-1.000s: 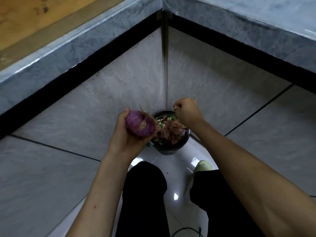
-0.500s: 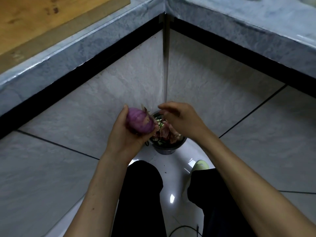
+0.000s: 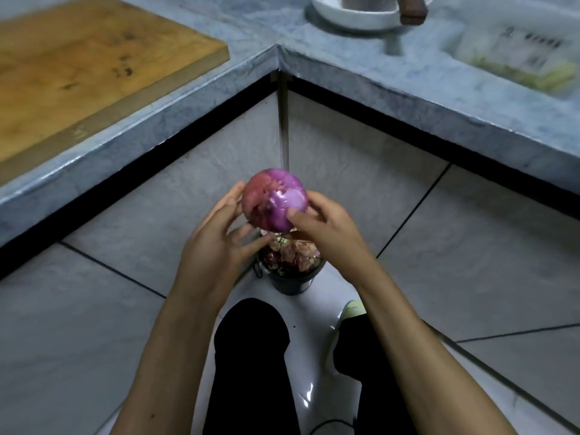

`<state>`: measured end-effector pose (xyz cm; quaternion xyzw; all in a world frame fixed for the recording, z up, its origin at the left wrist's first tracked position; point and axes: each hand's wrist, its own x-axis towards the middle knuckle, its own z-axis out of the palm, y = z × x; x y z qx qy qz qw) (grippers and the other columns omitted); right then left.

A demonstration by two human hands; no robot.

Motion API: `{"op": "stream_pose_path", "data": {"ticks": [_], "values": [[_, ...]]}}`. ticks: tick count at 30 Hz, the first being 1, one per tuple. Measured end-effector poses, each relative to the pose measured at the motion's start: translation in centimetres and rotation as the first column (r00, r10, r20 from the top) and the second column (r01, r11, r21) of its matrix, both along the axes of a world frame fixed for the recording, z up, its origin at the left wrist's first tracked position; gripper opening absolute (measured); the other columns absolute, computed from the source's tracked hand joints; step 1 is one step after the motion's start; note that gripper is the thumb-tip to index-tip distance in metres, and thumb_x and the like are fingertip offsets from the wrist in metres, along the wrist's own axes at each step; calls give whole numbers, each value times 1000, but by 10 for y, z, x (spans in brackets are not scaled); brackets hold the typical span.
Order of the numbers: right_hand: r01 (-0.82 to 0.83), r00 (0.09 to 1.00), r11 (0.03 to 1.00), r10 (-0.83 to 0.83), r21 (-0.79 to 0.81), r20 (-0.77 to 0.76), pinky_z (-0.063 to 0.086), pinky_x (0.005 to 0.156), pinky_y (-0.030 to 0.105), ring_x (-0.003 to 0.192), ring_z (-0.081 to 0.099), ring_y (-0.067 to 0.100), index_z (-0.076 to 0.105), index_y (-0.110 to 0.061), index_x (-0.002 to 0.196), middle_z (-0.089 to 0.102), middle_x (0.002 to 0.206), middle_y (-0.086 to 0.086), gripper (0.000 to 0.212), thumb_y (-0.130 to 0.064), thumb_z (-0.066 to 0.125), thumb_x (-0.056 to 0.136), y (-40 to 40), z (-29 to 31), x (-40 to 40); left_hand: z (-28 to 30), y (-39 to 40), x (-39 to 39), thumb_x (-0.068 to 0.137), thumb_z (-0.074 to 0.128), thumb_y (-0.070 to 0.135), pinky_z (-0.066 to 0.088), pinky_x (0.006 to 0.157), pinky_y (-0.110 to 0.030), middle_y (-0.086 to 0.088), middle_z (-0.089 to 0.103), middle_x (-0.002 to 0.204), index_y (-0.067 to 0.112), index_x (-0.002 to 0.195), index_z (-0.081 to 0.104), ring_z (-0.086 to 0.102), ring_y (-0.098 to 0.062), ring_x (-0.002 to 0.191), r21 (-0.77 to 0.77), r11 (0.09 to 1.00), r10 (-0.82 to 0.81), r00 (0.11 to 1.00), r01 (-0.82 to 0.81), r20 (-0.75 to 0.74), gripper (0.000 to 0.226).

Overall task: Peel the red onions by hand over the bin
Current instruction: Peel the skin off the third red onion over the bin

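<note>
Since half a second ago the right hand (image 3: 326, 227) has come over from above the bin and joined in, so now both hands are on the red onion (image 3: 275, 200), which sits higher up in the view than before. It's held in the air right above the small dark bin (image 3: 290, 279) on the floor, which is already stuffed with papery skins (image 3: 292, 254). Right hand grips it from the right, thumb pressed on the shiny purple part. Left hand (image 3: 219, 243) cups the left side with fingers only loosely bent, thumb up along the reddish skin still stuck on. Up on the counter (image 3: 408, 86) there's a wooden cutting board (image 3: 78, 64) and a white bowl (image 3: 354, 14).
</note>
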<state>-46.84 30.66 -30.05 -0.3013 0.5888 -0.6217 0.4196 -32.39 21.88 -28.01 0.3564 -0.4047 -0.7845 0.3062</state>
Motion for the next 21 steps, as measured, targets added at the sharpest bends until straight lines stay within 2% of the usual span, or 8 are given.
{"op": "stream_pose_path", "data": {"ticks": [1, 4, 7, 11, 15, 18, 19, 21], "values": [[21, 995, 1000, -19, -22, 97, 58, 87, 39, 90, 69, 17, 59, -6, 124, 70, 100, 4, 34, -9, 64, 91, 3, 2, 1, 2, 2, 1, 105, 47, 17, 63, 74, -31, 0, 71, 120, 20, 136, 57, 75, -14, 98, -57, 998, -5, 1000, 6, 17, 33], [71, 943, 994, -39, -87, 330, 60, 80, 37, 96, 68, 28, 59, -4, 125, 67, 112, 17, 46, -18, 60, 81, 8, 8, 4, 8, 9, 1, 102, 53, 10, 57, 68, -21, -2, 70, 116, 22, 134, 58, 73, -6, 91, -156, 987, -14, 998, 24, 66, 35], [81, 919, 989, -25, -127, 393, 60, 79, 37, 96, 68, 32, 59, -4, 125, 67, 113, 21, 40, -16, 55, 87, 13, 12, 10, 14, 14, -2, 101, 54, 10, 60, 82, -29, -5, 72, 123, 18, 141, 56, 72, -16, 106, -152, 981, -114, 992, 122, 61, 41], [87, 974, 992, -66, -88, 218, 58, 77, 31, 97, 71, 23, 57, -15, 133, 70, 114, 11, 36, -19, 55, 98, 19, 15, 15, 15, 21, -2, 97, 60, 5, 59, 94, -43, -6, 72, 126, 20, 141, 55, 69, -25, 116, -168, 982, -89, 996, 91, 19, 46], [154, 980, 985, -162, -77, -119, 53, 86, 23, 95, 70, 6, 49, -16, 142, 70, 114, 0, 48, -13, 61, 96, 27, 19, 16, 17, 23, 3, 95, 62, 6, 57, 96, -45, -1, 73, 125, 21, 138, 55, 70, -20, 114, -203, 979, -22, 1000, 22, 1, 46], [134, 960, 986, -154, -99, -236, 56, 81, 22, 88, 71, 6, 44, -22, 146, 64, 121, -7, 57, -13, 65, 93, 31, 28, 18, 20, 23, 3, 96, 62, 13, 61, 87, -38, 0, 75, 119, 17, 135, 59, 73, -18, 107, -237, 972, 1, 1000, 2, 11, 39], [121, 955, 987, -145, -106, -257, 57, 80, 26, 85, 71, 9, 42, -27, 147, 66, 121, -4, 61, -14, 66, 92, 32, 30, 18, 22, 23, 1, 96, 63, 18, 62, 81, -33, -3, 75, 118, 14, 133, 60, 74, -17, 103, -244, 970, 11, 1000, -8, 13, 38], [67, 951, 994, -91, -91, -296, 57, 80, 42, 78, 66, 18, 39, -36, 147, 66, 114, 18, 68, -16, 70, 90, 30, 31, 16, 24, 23, -2, 91, 64, 29, 60, 73, -27, -11, 75, 115, 5, 130, 62, 75, -16, 96, -235, 971, 44, 999, -43, -2, 46]]}}
